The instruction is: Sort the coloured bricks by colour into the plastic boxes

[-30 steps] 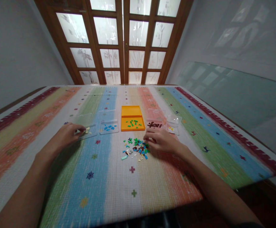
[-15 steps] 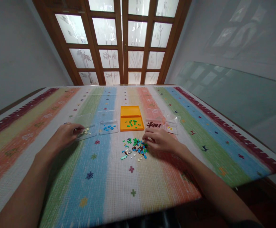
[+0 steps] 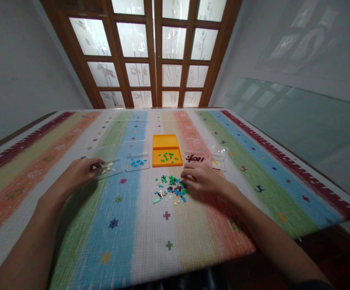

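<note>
My left hand (image 3: 83, 174) is at the near left edge of a clear box (image 3: 119, 172) holding cream bricks (image 3: 108, 166). Its finger and thumb are apart, and I see nothing between them. On the right, my right hand (image 3: 203, 177) rests at the edge of a mixed pile of small toy bricks (image 3: 175, 187). Those fingers are bent and held together, tips down by the bricks; whatever they may hold is hidden. Green, brown, blue, cream and grey pieces make up the pile.
Behind the pile stand a clear box (image 3: 126, 168) of blue bricks, an open orange case (image 3: 165, 141) with green bricks, a clear box (image 3: 186, 154) of brown bricks and a small lidded box (image 3: 223, 165) with yellow pieces. A striped cloth (image 3: 151, 241) covers the table.
My left hand has drawn back slightly to the left and its fingers have parted, uncovering more cream bricks. My right hand has stayed by the pile.
</note>
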The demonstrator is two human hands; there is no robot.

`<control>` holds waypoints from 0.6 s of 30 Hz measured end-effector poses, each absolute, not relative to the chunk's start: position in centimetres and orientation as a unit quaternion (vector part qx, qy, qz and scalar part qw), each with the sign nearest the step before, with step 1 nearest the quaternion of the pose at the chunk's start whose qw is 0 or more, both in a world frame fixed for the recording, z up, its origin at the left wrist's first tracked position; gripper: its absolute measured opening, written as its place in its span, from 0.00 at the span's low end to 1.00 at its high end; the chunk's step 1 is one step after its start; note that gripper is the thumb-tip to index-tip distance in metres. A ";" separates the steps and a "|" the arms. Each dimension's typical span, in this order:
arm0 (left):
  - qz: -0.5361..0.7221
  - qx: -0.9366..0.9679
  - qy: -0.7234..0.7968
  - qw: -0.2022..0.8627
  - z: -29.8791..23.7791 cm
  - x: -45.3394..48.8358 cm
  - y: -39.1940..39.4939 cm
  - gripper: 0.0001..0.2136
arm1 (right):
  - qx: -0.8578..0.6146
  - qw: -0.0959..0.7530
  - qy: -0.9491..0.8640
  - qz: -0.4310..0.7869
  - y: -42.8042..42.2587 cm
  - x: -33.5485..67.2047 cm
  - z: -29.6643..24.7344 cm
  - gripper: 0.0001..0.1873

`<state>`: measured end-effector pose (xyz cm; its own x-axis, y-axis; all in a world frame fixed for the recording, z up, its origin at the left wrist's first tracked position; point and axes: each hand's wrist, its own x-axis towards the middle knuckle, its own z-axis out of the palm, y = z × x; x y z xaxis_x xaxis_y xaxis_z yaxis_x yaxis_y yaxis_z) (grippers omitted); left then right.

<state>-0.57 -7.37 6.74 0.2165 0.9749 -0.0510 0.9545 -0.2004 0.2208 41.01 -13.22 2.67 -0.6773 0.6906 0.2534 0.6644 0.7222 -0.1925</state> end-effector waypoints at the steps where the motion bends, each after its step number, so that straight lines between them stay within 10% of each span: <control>1: 0.047 0.773 0.624 0.107 6.7 -0.6 -7.4 0.21 | -0.371 0.156 -0.915 0.043 -13.2 41.0 2.7 0.06; 18: -0.002 0.778 0.622 0.088 7.1 0.0 -7.6 0.19 | -0.372 0.157 -0.913 0.051 -13.2 41.1 2.5 0.06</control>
<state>-0.01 -7.57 7.12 0.2264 0.9675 -0.1126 0.9683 -0.2109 0.1340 41.09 -13.16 2.51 -0.6737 0.6960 0.2484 0.6638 0.7177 -0.2105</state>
